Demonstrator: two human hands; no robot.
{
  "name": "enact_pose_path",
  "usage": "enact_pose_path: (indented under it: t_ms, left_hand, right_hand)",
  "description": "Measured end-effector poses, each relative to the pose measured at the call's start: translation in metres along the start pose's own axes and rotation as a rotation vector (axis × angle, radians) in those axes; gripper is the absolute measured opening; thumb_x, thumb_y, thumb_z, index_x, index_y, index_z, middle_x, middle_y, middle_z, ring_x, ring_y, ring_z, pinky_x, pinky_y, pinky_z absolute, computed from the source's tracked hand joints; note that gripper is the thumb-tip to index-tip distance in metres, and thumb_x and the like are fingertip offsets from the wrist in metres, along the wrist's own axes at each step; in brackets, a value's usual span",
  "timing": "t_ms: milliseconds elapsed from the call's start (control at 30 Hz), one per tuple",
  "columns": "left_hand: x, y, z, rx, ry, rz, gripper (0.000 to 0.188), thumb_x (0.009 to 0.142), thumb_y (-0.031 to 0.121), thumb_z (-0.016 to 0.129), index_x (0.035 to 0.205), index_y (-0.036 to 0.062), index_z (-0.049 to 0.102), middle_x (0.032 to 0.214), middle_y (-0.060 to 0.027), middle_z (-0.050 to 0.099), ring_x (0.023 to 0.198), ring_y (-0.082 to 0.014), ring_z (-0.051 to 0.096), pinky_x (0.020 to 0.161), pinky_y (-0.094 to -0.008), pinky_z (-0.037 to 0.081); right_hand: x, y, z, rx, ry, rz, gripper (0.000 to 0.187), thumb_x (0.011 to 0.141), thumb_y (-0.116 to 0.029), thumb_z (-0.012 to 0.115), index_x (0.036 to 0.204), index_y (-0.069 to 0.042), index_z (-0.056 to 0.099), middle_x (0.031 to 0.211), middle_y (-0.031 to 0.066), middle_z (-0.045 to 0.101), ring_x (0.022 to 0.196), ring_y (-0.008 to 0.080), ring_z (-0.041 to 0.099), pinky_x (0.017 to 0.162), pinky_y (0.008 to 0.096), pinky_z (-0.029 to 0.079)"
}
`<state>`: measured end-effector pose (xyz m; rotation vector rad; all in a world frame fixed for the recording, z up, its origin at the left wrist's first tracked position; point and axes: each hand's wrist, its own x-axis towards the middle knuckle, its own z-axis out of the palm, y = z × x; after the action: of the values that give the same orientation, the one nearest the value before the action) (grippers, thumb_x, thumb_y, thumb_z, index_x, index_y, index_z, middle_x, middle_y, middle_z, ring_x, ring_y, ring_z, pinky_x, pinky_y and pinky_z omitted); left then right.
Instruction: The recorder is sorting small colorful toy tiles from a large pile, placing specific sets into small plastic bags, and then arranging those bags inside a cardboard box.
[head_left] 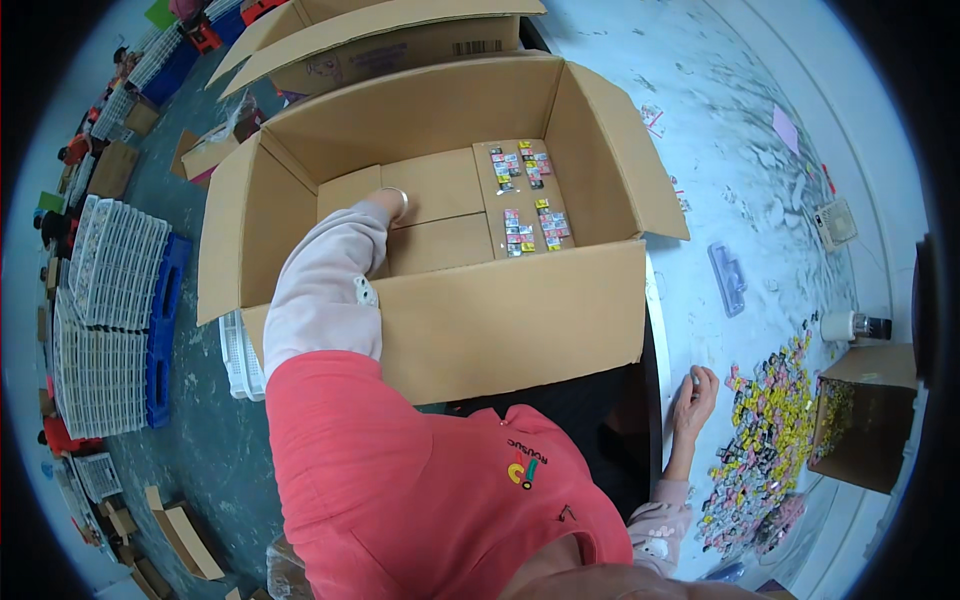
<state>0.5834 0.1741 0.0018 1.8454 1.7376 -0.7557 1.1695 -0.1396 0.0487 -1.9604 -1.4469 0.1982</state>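
Note:
My left arm reaches over the near wall into a large open cardboard box (510, 320). My left hand (385, 199) is low inside it, with a pale bracelet (403, 206) at the wrist; its fingers are hidden behind the wrist and sleeve. At the right of the box floor lie groups of small coloured pieces (519, 232), seemingly in clear packs. My right hand (694, 400) rests on the white table, its fingers loosely bent and nothing visible in them. Beside it spreads a pile of small yellow, pink and grey pieces (765, 420).
Behind the box stands another open carton (390, 55). A clear plastic tray (727, 280), a white cylindrical container (838, 326) and a tipped cardboard box (865, 415) are on the table. Stacked white crates (105, 320) stand on the floor at left, with people farther off.

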Motion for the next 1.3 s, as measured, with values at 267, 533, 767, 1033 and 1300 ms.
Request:
enact_pose_path:
  t_ms: [267,533,767,1033,1300]
  left_hand:
    - [-0.041,0.018,-0.074,-0.256,-0.077,-0.104,0.054,0.085,0.014,0.047,0.139,0.0162,0.042,0.095,-0.0153,0.07,0.076,-0.0231,0.068,0.068,-0.0394,0.054]
    - [-0.128,0.135,-0.127,-0.46,0.395,0.345,0.067,0.088,0.03,0.057,0.137,0.0044,0.02,0.068,-0.0128,0.065,0.052,-0.0187,0.06,0.045,-0.032,0.046]
    - [-0.236,0.283,-0.143,-0.326,0.417,1.064,0.055,0.092,0.024,0.055,0.141,0.0055,0.037,0.065,-0.0064,0.06,0.058,-0.0127,0.059,0.05,-0.0269,0.044]
    - [-0.259,0.423,-0.002,-0.512,0.102,1.361,0.034,0.087,0.011,0.061,0.12,0.0033,0.059,0.064,-0.0105,0.062,0.056,-0.0144,0.058,0.056,-0.0278,0.047]
    - [-0.24,0.49,0.099,-0.463,0.381,1.493,0.02,0.08,0.004,0.062,0.1,0.0025,0.065,0.087,-0.013,0.06,0.073,-0.0246,0.059,0.064,-0.0333,0.048]
  right_hand:
    - [0.009,-0.018,-0.001,0.016,0.026,0.075,0.02,0.084,-0.003,0.059,0.103,-0.001,0.062,0.111,0.013,0.054,0.066,0.0176,0.056,0.058,0.0257,0.046]
    - [-0.016,-0.002,-0.017,0.103,0.056,-0.048,0.022,0.083,-0.003,0.057,0.105,-0.003,0.061,0.109,0.014,0.056,0.083,0.0213,0.059,0.063,0.0276,0.05]
    - [-0.065,-0.02,-0.038,0.21,0.123,0.052,0.02,0.083,-0.003,0.058,0.103,-0.002,0.062,0.096,0.0113,0.061,0.078,0.022,0.061,0.063,0.028,0.05]
    - [-0.108,-0.048,-0.044,0.229,0.063,0.076,0.013,0.083,-0.003,0.06,0.096,-0.003,0.061,0.088,0.0143,0.06,0.078,0.0329,0.061,0.068,0.0369,0.049]
    - [-0.188,0.001,-0.108,-0.018,0.487,0.38,0.017,0.082,0.0,0.059,0.098,-0.002,0.062,0.089,0.0149,0.06,0.076,0.0329,0.06,0.067,0.0353,0.049]
